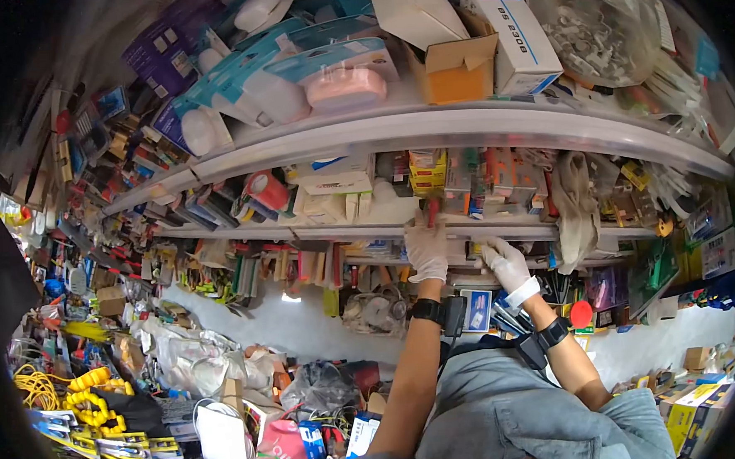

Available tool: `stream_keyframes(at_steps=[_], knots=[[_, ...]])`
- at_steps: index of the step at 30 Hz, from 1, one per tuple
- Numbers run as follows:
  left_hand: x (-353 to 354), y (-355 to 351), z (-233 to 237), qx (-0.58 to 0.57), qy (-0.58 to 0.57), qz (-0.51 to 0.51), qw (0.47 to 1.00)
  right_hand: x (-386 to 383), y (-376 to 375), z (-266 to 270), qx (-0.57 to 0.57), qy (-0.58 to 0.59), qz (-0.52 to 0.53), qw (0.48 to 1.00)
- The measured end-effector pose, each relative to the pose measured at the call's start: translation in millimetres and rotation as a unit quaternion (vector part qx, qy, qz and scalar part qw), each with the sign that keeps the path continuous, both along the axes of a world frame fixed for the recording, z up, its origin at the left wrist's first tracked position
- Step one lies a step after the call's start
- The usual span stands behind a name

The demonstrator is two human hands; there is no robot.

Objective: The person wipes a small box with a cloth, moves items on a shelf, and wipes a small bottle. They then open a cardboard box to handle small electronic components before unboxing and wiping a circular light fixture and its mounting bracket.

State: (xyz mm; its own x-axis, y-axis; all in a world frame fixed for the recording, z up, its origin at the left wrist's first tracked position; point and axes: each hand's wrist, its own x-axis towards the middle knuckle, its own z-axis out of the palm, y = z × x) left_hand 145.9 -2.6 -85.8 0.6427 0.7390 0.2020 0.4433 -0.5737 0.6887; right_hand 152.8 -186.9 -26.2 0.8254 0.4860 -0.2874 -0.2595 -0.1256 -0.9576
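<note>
My left hand [427,250], gloved, is raised just below the yellow boxes [428,174], its fingers seemingly closed on a red item [431,210]. That item stands upright directly under the boxes, at the lip of the middle shelf [334,230]. My right hand [505,263], gloved too, is lower and to the right of the boxes, fingers bent; I can't tell whether anything is in them.

The red item looks narrow, and with so little of it between my gloved fingertips it could slip and drop past the lip. If I lifted carelessly, its top or my knuckles might knock the yellow boxes, since they sit so close above. A sideways sweep of my right hand could snag the pale cloth [577,210] that hangs over the edge, well to the right of the boxes, and drag things down with it.

Above the boxes, the upper shelf [429,128] juts across and limits any upward reach. On it, over the boxes, stand an open carton [456,71] and, to its right, a white-and-blue box [514,43] and a bag of fittings [598,34]. Left of the boxes, a white carton [337,177] and a red roll [267,191] crowd that side.
</note>
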Motion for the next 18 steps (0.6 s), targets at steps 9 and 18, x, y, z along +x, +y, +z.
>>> stream_keyframes(at_steps=[9,18], knots=[[-33,10,3,-0.571,-0.286,0.073,0.766,-5,-8,-14,0.028,0.012,0.006,1.000],[-71,-63,39,-0.330,-0.247,-0.069,0.909,-17,14,19,0.092,-0.035,0.020,0.995]])
